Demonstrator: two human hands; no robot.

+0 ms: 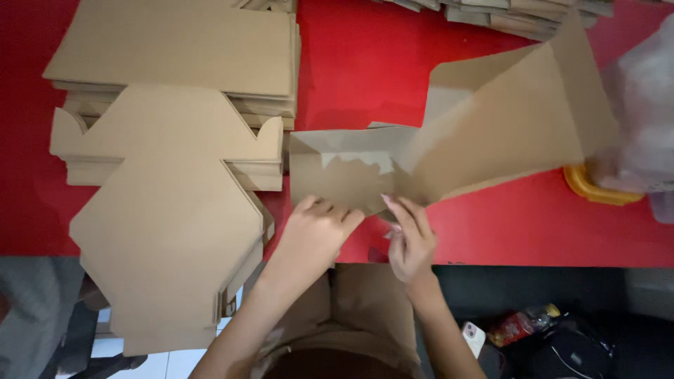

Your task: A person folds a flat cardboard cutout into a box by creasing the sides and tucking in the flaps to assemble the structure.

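Observation:
A brown cardboard box blank [491,126] lies partly folded on the red table [365,63], its large flaps raised toward the right. My left hand [316,235] presses on the near edge of its lower panel with the fingers curled over the cardboard. Just to the right, my right hand [411,238] pinches the fold where the panel meets the raised flap. Both hands sit at the table's near edge, close together.
A tall stack of flat die-cut cardboard blanks [168,196] fills the left side and overhangs the table edge. More flat cardboard [519,17] lies at the far edge. A yellow container [597,191] and clear plastic bag [642,119] sit right. A phone [474,337] and bottle [523,324] lie below.

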